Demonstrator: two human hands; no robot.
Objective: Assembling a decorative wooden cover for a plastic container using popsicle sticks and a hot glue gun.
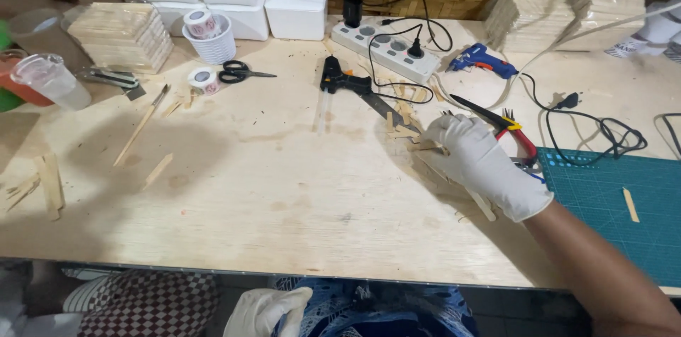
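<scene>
Right hand (pixel 484 164), white glove, fingers curled down onto a loose pile of thin pale wood strips (pixel 418 140) on the table (pixel 284 195), right of centre. Exact strip gripped: can't tell, the glove covers it.

Red-handled pliers (pixel 505 126) lie just behind the hand, tips partly hidden by it. Black glue gun (pixel 339 81) further back left, power strip (pixel 386 47) and blue glue gun (pixel 484 59) behind that. Green cutting mat (pixel 624 202) at right, touching the wrist area, one strip on it. Cables (pixel 603 128) tangle across the back right.

Left hand (pixel 266 310), gloved, down below the table edge, fingers loosely bent, holding nothing visible; cut off by the frame.

Scissors (pixel 241 71), tape rolls (pixel 203 79), stick stacks (pixel 122 35) far left.
</scene>
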